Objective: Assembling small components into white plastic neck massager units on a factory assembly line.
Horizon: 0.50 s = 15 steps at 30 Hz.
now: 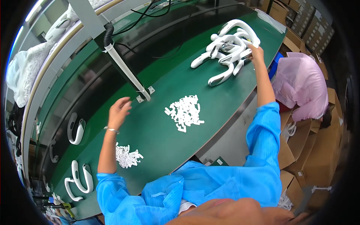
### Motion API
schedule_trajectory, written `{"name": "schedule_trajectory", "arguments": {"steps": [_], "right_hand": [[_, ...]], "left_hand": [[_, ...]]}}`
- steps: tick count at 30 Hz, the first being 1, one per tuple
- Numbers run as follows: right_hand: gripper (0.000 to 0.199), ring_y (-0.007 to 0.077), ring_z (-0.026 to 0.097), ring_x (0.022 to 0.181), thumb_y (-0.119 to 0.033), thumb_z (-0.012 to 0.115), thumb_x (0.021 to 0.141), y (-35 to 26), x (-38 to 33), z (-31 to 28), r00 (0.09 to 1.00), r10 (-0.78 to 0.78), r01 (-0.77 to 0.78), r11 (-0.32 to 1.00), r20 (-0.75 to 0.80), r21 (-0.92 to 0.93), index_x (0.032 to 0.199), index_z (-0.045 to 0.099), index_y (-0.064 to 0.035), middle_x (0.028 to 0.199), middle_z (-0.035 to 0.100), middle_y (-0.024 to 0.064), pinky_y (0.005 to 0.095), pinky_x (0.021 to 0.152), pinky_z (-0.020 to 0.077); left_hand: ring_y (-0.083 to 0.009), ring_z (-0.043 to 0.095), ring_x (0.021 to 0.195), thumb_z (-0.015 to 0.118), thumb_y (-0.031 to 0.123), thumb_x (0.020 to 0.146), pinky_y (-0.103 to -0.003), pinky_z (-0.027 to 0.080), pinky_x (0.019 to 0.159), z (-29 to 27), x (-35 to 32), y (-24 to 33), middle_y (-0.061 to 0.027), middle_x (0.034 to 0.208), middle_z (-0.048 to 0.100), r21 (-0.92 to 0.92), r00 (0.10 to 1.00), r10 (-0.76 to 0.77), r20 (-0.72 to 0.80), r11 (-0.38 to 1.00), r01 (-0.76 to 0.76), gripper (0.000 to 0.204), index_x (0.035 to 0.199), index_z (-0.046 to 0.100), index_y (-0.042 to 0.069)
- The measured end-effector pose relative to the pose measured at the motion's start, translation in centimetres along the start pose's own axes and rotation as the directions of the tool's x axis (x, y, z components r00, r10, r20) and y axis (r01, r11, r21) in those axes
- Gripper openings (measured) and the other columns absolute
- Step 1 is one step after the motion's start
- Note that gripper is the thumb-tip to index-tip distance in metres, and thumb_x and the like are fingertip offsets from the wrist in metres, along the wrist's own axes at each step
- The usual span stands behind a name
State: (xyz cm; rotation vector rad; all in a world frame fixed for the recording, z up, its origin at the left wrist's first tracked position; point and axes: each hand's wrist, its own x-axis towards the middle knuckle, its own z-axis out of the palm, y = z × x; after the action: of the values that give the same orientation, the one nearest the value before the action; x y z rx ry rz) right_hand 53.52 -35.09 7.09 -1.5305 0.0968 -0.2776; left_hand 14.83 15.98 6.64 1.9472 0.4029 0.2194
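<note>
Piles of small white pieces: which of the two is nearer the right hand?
The larger pile, mid-picture on the green tabletop, is nearer the right hand. The smaller pile lies farther off, toward the lower left.

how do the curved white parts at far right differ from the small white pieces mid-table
The curved white parts are large and bowed; the small white pieces are far shorter. The curved parts have shiny sections, while the small pieces look plain white. The right hand is at the curved parts; no hand touches the small pieces. Both lie jumbled on the green table.
</note>
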Motion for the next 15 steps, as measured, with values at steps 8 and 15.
{"name": "schedule_trajectory", "arguments": {"steps": [8, 15], "right_hand": [[0.043, 0.0196, 0.057, 0.055, -0.032, 0.071, 0.075, 6.0, 8.9, 1.7, 0.96, 0.267, -0.263, 0.963, 0.082, -0.06, 0.096, 0.057, 0.0034, 0.074, 0.061, 0.0137, 0.0319, 0.045, 0.0437], [0.035, 0.0295, 0.062, 0.091, -0.027, 0.051, 0.089, 15.6, 21.6, -13.3, 0.648, -0.388, 0.565, -0.332, 0.655, -0.755, 0.117, 0.059, -0.0067, 0.113, 0.058, 0.0236, 0.0358, 0.072, 0.0507]], "left_hand": [[-0.0125, 0.061, 0.076, 0.055, 0.021, 0.087, -0.025, 0.051, 0.057, -13.6, -5.7, -9.9, -0.0056, 0.098, 0.063, 0.16, 0.865, -0.154, -0.477, 0.953, 0.257, 0.033, 0.115, 0.055, 0.004], [-0.0354, 0.056, 0.104, 0.06, 0.03, 0.078, -0.042, 0.044, 0.09, -22.1, -5.4, -16.4, -0.0195, 0.111, 0.059, 0.619, 0.743, -0.05, -0.667, 0.517, 0.591, 0.043, 0.114, 0.058, 0.006]]}}
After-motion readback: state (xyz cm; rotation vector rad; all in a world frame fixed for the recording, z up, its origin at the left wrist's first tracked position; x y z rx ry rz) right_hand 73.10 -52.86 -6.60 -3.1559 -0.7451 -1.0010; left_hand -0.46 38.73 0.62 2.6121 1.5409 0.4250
